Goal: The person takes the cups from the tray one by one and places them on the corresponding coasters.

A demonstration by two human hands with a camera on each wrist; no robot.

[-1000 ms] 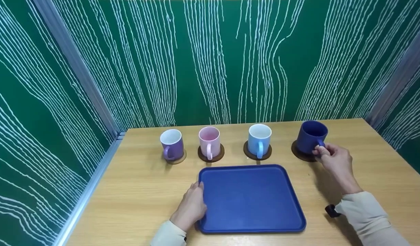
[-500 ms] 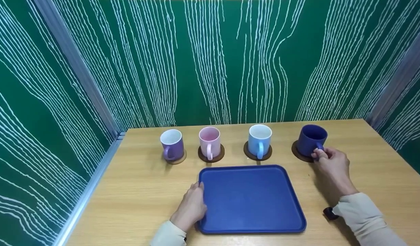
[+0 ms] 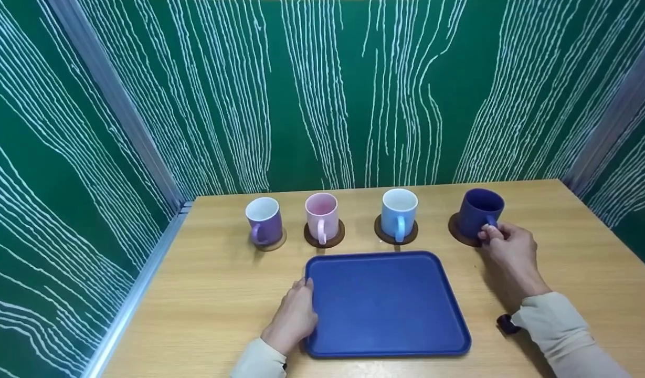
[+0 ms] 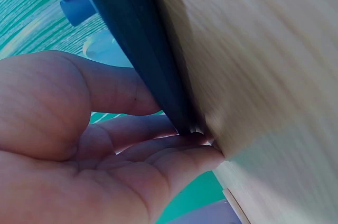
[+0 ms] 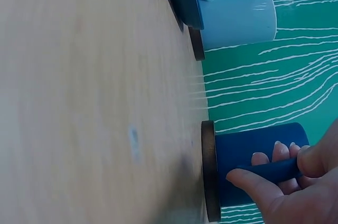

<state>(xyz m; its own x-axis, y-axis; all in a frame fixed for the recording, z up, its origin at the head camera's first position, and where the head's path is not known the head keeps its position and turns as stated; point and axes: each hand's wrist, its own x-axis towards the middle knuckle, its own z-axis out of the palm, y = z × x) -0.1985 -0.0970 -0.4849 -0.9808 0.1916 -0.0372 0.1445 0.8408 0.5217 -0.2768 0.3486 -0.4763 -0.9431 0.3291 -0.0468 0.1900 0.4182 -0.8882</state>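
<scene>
My right hand (image 3: 511, 254) pinches the handle of a dark blue mug (image 3: 474, 212), which stands upright on a dark round coaster (image 5: 209, 171) at the table's back right. In the right wrist view, thumb and fingers close on that handle (image 5: 272, 171) from both sides. My left hand (image 3: 293, 317) grips the left edge of a blue rectangular tray (image 3: 385, 304). Seen from the left wrist, the thumb lies against one face of the tray's rim (image 4: 142, 49) and the fingers reach to its underside, beside the tabletop. Nothing lies on the tray.
Along the back stand a purple mug (image 3: 267, 226) on a light coaster, a pink mug (image 3: 325, 218) and a light blue mug (image 3: 399, 218), the latter two on dark coasters. Behind the wooden table (image 3: 207, 315) rises a green wall (image 3: 312, 105) with white lines.
Over the last second the dark blue mug has come down slightly on its coaster, and my right hand has shifted a little left. My left hand and the tray stay put.
</scene>
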